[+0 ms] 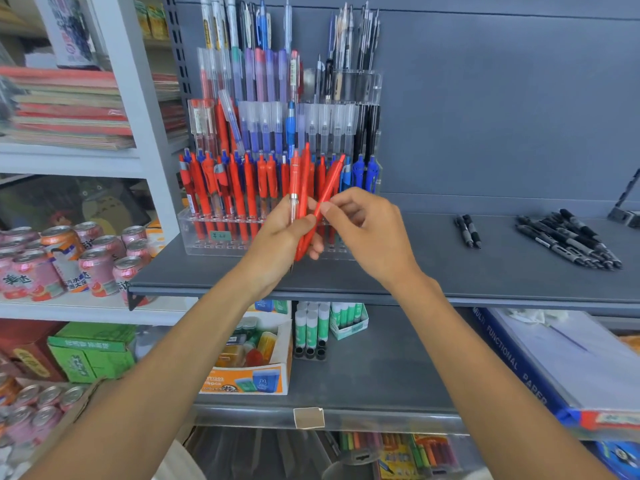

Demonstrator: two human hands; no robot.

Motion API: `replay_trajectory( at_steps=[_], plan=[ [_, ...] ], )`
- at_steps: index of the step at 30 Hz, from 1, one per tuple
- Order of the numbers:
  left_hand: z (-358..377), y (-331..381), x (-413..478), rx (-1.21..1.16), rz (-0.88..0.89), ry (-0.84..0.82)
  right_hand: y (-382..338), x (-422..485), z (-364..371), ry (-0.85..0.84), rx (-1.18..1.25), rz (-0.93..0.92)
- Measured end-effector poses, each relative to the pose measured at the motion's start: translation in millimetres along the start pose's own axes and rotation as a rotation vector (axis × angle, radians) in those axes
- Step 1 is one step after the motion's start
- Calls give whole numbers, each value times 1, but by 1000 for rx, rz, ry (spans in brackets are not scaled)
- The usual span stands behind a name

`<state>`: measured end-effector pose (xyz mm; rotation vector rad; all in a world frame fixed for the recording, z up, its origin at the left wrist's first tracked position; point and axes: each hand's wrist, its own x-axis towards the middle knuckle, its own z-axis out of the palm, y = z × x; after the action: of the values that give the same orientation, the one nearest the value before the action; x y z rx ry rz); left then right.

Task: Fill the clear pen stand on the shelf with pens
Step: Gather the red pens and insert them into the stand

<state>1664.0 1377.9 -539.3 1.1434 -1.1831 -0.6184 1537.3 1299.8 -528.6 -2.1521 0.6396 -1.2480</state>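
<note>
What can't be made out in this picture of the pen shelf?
Head view throughout.
- Count of red pens in the left hand: its fingers and the right hand, pinching one, overlap them.
- Front-right slots of the clear pen stand: hidden behind both hands.
- Green price label: writing too small.
- Metal part at the right edge: cut off.

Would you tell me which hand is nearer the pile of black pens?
Right. The right hand is left of the pile of black pens; the left hand, gripping red pens, is farther left.
</note>
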Motion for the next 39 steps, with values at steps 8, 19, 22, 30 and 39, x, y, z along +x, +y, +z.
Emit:
replay_trajectory(
  at_steps=[8,19,22,30,39],
  plan=[
    [12,-4,-2,71,27,-71,2,-6,-2,9,174,96],
    [10,-2,7,-76,-23,-4,4,2,-7,1,236,173],
    [10,5,8,-90,-4,8,2,7,-13,42,265,173],
    [3,17,9,-97,1,132,0,26,-32,179,209,131],
    [0,13,12,-126,-116,48,6,41,-29,182,-20,104]
  ],
)
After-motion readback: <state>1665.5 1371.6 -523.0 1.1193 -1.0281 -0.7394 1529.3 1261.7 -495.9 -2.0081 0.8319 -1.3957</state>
